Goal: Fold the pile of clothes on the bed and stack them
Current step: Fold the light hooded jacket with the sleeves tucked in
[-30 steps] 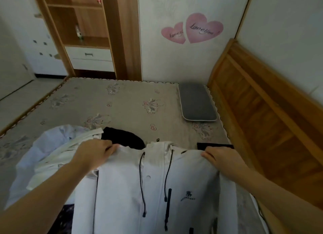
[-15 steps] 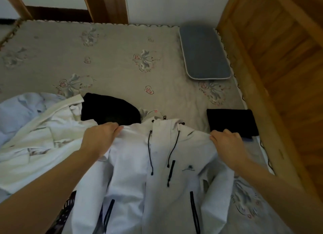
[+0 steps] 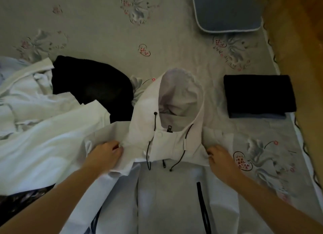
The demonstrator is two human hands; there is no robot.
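Garment in hand: white hooded jacket, laid front-up on the bed, hood spread open toward the headboard side, black drawcords trailing over the chest.
Left hand: fingers curled, pinching the jacket's shoulder fabric left of the collar.
Right hand: fingers bent onto the opposite shoulder edge, gripping the cloth there.
Step in hand: judged to be spreading and squaring the jacket at the shoulders before any fold is made.
Next move calls for: probably smoothing the body flat, then turning hood and sleeves inward; both shoulders should be level first.
Unfolded pile: white garments and a black garment, heaped just left of the jacket, partly overlapping it.
Finished stack: folded dark garment on a blue one, right of the hood, near the bed's edge.
Other: grey-blue cushion at the far side.
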